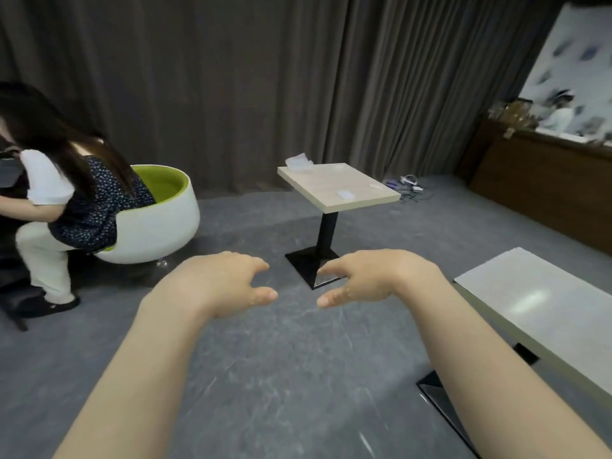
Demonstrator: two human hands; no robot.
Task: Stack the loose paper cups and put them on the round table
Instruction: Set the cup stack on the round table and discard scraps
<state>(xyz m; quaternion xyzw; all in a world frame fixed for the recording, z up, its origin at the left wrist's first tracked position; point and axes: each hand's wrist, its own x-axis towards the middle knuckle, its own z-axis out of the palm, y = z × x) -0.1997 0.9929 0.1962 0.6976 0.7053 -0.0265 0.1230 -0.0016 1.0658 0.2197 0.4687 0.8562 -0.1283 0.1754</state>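
Observation:
My left hand (225, 283) and my right hand (367, 276) are stretched out in front of me over the grey floor, palms down, thumbs facing each other. The fingers of both hang loosely curled and hold nothing. No paper cups and no round table show in the head view.
A square wooden table (357, 190) on a black pedestal stands ahead with a clear packet (299, 161) on it. A white table (543, 313) is at the right. A person (56, 200) sits in a green and white tub chair (165, 220) at the left. Dark curtains hang behind.

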